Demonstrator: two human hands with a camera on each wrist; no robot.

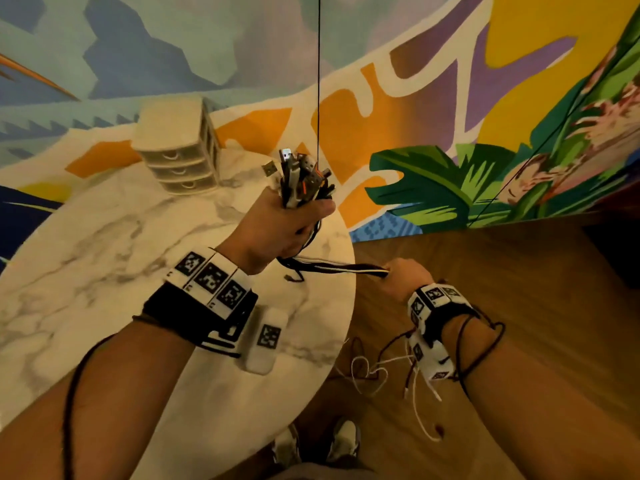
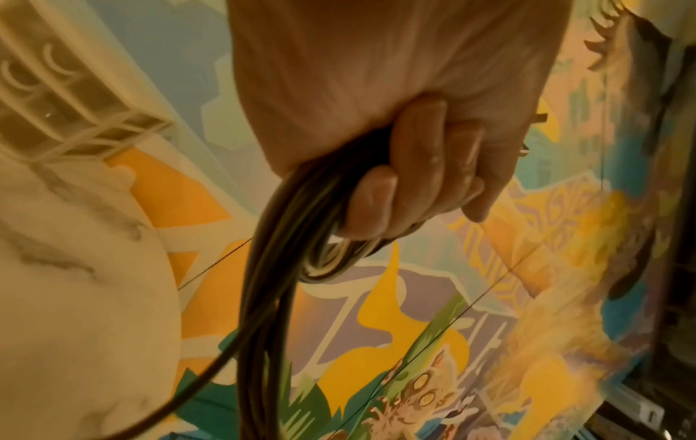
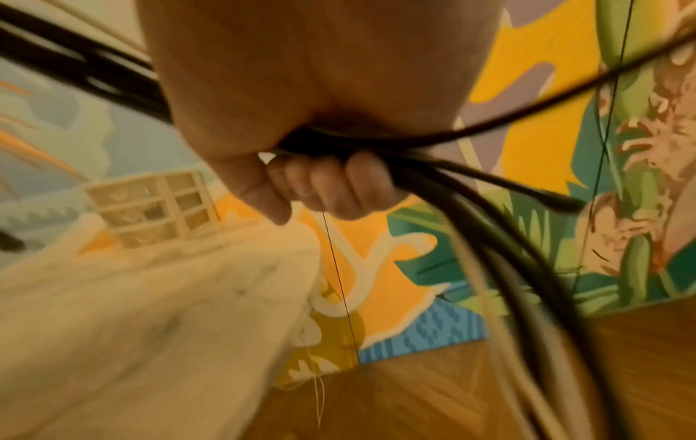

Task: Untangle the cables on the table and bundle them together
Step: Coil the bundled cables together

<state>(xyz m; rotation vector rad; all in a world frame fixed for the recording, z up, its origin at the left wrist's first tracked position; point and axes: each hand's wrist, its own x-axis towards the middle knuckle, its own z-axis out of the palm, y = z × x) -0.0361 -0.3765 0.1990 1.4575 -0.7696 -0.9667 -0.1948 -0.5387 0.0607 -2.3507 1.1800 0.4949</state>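
My left hand (image 1: pixel 294 216) grips a bunch of black and white cables (image 1: pixel 301 183) above the round marble table (image 1: pixel 104 258), their USB plugs sticking up out of the fist. From under that fist the cable strands (image 1: pixel 343 268) run taut to the right into my right hand (image 1: pixel 398 275), which is closed round them just past the table's edge. In the left wrist view the fingers (image 2: pixel 406 184) curl round the dark strands (image 2: pixel 278 268). The right wrist view shows the fingers (image 3: pixel 331 184) wrapped over the cables (image 3: pixel 471 190), whose loose ends (image 1: pixel 377 375) hang toward the floor.
A small beige drawer unit (image 1: pixel 180 147) stands at the table's far side. A white tagged block (image 1: pixel 266 337) lies near the table's front edge. Wooden floor (image 1: pixel 519 306) lies to the right, a painted mural wall behind. My shoes (image 1: pixel 315 445) show below.
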